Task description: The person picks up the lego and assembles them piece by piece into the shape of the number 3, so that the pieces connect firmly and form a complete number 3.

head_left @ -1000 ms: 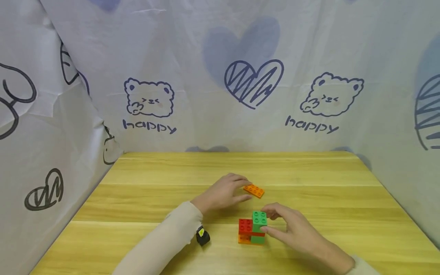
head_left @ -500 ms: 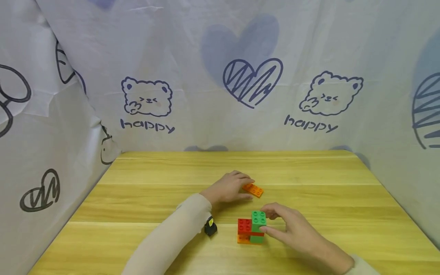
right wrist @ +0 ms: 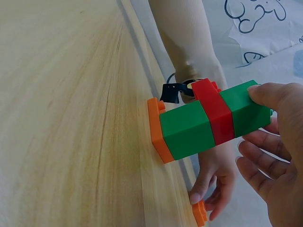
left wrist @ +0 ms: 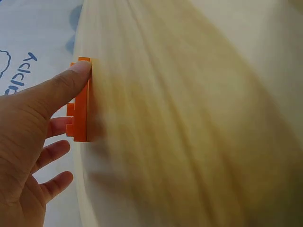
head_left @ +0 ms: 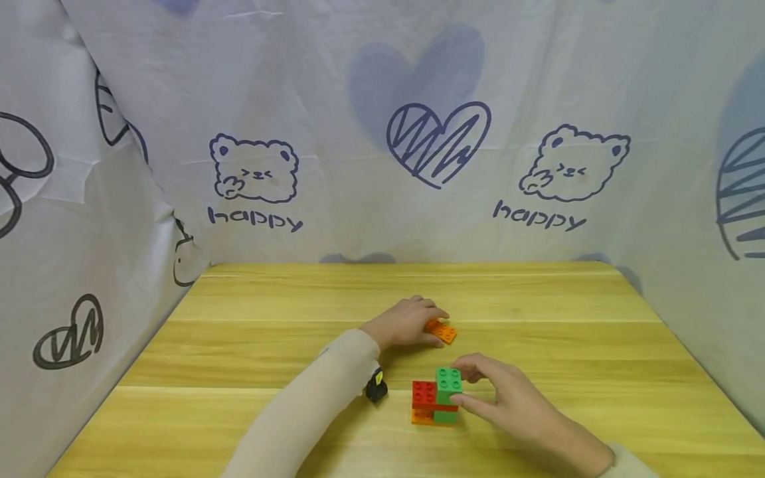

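Toward the middle of the table, my left hand pinches a flat orange studded building brick. The left wrist view shows the thumb on one long side of that orange brick, with the other fingers partly behind it. Nearer to me, my right hand grips the top green brick of a small stack between thumb and fingers. Below that green brick come a red brick, another green brick and a flat orange base. The base is at the tabletop.
A black device with a yellow mark is strapped at the left wrist. The pale wooden table ends at a white printed cloth behind it and at both sides. The left forearm reaches across beside the stack.
My left hand has moved a little to the right and farther over the flat orange brick, its fingers closing on it. My right hand and the stack stay nearly where they were.
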Action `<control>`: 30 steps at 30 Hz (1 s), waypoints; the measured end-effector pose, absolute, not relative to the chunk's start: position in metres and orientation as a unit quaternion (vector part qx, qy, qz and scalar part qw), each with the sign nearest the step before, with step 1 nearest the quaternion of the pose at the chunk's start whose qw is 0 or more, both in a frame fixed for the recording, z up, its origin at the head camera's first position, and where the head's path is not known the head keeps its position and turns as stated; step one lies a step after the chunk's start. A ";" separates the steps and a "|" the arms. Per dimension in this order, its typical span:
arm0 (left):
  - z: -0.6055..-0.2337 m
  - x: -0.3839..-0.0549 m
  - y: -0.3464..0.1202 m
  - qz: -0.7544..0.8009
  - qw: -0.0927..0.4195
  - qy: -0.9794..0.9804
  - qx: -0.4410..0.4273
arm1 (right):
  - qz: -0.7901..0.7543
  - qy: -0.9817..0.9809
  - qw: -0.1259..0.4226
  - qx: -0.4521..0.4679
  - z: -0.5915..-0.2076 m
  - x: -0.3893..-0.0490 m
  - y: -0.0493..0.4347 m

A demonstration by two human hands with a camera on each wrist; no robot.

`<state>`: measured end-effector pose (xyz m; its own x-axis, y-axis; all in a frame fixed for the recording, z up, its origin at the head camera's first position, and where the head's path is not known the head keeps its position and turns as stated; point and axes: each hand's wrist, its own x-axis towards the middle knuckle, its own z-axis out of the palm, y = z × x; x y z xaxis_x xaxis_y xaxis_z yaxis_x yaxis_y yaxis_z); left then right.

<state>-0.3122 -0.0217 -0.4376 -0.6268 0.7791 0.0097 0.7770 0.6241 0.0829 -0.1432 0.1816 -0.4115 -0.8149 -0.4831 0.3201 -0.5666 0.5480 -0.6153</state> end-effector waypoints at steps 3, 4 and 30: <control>-0.435 -0.314 -0.020 0.041 0.014 0.898 0.438 | 0.371 -0.878 0.054 0.298 -0.411 -0.143 0.181; -0.435 -0.314 -0.020 0.042 0.012 0.896 0.441 | 0.372 -0.877 0.054 0.299 -0.410 -0.144 0.181; -0.412 -0.298 -0.033 0.082 -0.012 0.898 0.432 | 0.370 -0.879 0.050 0.297 -0.411 -0.144 0.181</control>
